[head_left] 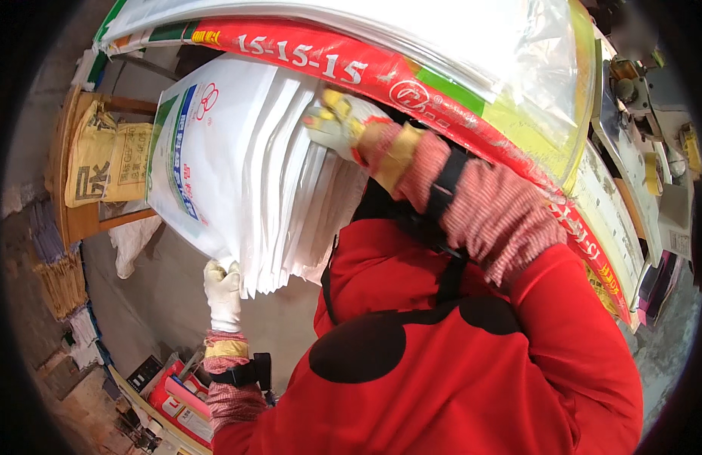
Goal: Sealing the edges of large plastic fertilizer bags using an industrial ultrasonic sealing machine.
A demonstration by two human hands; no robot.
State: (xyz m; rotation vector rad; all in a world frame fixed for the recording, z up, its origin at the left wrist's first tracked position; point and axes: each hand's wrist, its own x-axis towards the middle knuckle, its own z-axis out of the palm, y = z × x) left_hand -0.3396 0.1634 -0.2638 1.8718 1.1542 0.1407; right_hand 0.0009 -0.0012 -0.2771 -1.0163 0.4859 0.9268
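Observation:
A thick stack of flat white woven sacks (pixel 237 174) with green and blue print hangs tilted in front of me. My left hand (pixel 223 292), in a white work glove, grips the stack's lower corner from below. My right hand (pixel 339 121), in a white and yellow glove, presses against the stack's upper edge, with fingers curled over the sheets. Above both lies a larger pile of sacks (pixel 411 53), white with a red and green printed band, arching over my right forearm. My red jacket fills the lower right.
A wooden table (pixel 74 220) at left carries yellow printed bags (pixel 100 155). A sewing machine and work surface (pixel 639 136) stand at the right. Stacked sack bundles (pixel 59 280) line the left wall; red and white sacks (pixel 176 394) lie on the concrete floor below.

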